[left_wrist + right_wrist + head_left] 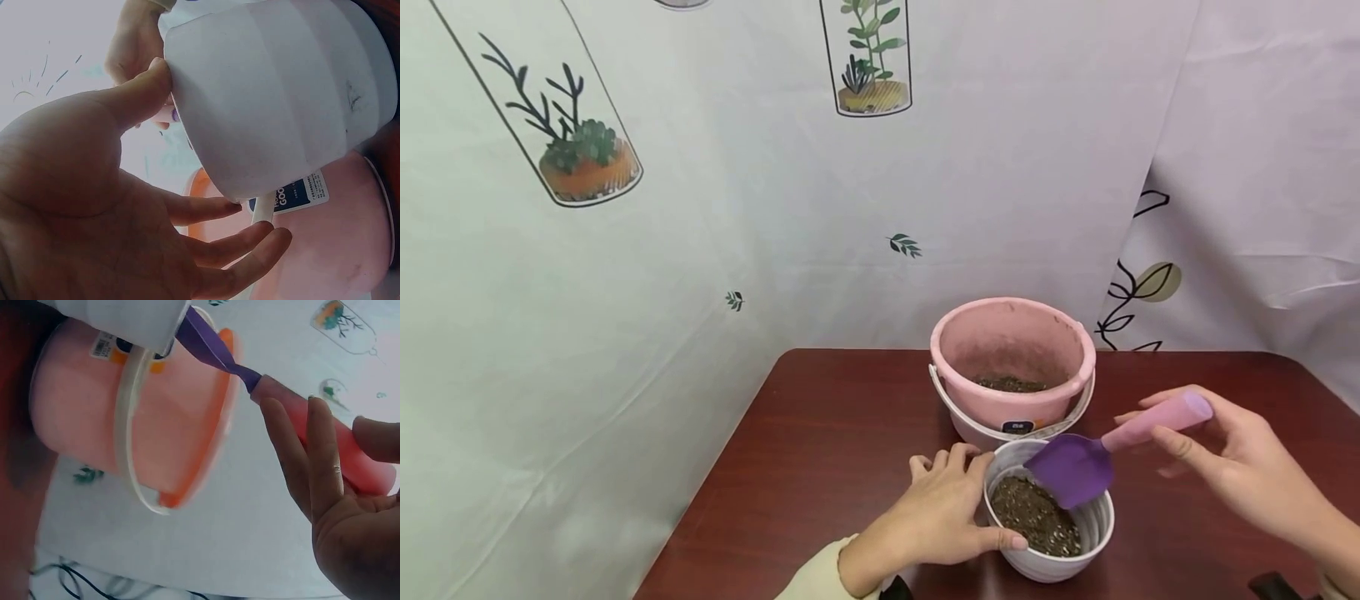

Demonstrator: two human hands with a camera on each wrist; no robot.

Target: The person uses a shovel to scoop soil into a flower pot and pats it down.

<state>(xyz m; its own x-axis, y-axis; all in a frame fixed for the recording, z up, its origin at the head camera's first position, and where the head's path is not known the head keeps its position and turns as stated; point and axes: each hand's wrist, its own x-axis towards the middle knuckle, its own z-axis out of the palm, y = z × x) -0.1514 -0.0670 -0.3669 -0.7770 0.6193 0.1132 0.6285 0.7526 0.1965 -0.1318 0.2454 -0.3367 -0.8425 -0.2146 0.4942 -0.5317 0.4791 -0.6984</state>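
Observation:
A white ribbed flowerpot (pixel 1101 533) stands on the table, with dark soil (pixel 1030 508) inside. My left hand (pixel 934 512) holds it at the rim from the left, the thumb at the near side and the index finger farther back. The other left fingers (pixel 250 262) are off the pot, beside the bucket's handle. In my right hand (pixel 1247 467) is a garden trowel (pixel 1075 471) with a purple blade and pink handle, pinched between thumb and fingers. Its blade slants down into the pot's mouth over the soil; whether the tip touches soil or wall I cannot tell.
Right behind the pot stands a pink bucket (pixel 966 396) with soil low inside and a white handle (pixel 951 408) hanging at its front. The dark red tabletop (pixel 805 442) spreads to both sides. White cloth (pixel 820 208) with plant drawings hangs behind and to the left.

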